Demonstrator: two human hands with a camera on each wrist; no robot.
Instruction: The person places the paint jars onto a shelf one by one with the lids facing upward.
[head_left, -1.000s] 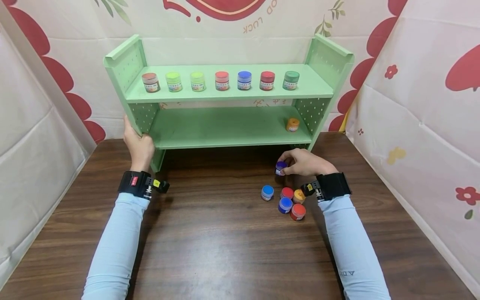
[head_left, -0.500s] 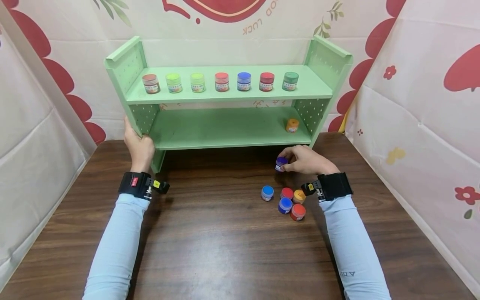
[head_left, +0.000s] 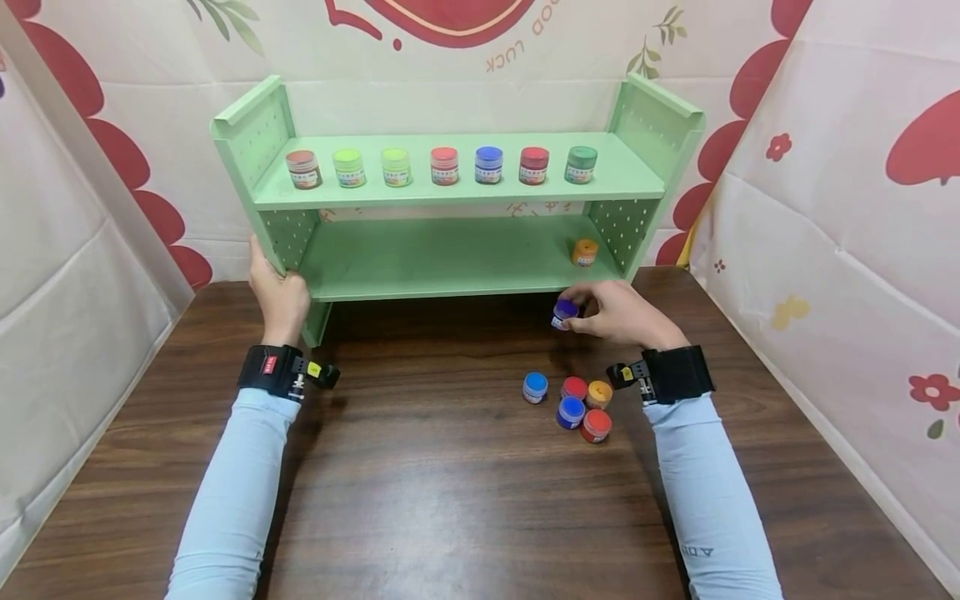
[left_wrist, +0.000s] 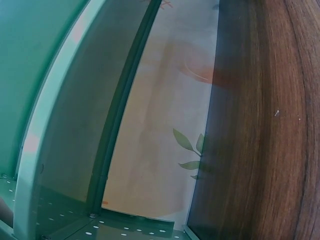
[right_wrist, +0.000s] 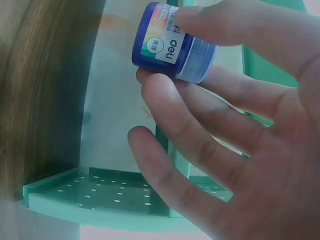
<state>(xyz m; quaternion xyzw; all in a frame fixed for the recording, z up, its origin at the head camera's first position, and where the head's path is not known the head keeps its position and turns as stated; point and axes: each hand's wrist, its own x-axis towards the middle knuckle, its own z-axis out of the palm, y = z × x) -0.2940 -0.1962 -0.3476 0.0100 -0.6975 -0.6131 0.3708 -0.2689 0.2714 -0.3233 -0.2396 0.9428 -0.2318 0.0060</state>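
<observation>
My right hand (head_left: 618,313) pinches a small purple paint jar (head_left: 564,313) between thumb and fingers, above the table just in front of the lower shelf. In the right wrist view the jar (right_wrist: 162,37) is tilted, its label showing and its lid toward the palm. My left hand (head_left: 280,293) grips the left side panel of the green two-tier shelf (head_left: 450,257); its fingertips are hidden behind the panel. An orange jar (head_left: 585,252) stands at the right end of the lower tier. Several jars, among them a dark green one (head_left: 581,165), line the upper tier.
On the brown table (head_left: 420,483), near my right wrist, stand a light blue jar (head_left: 535,387) and a close cluster of red, orange and blue jars, including a red one (head_left: 597,425). A printed cloth (head_left: 450,100) hangs behind the shelf, with more cloth at both sides.
My right hand has lifted the purple jar up from near the table toward the lower shelf's front edge. The left hand keeps its grip on the side panel.
</observation>
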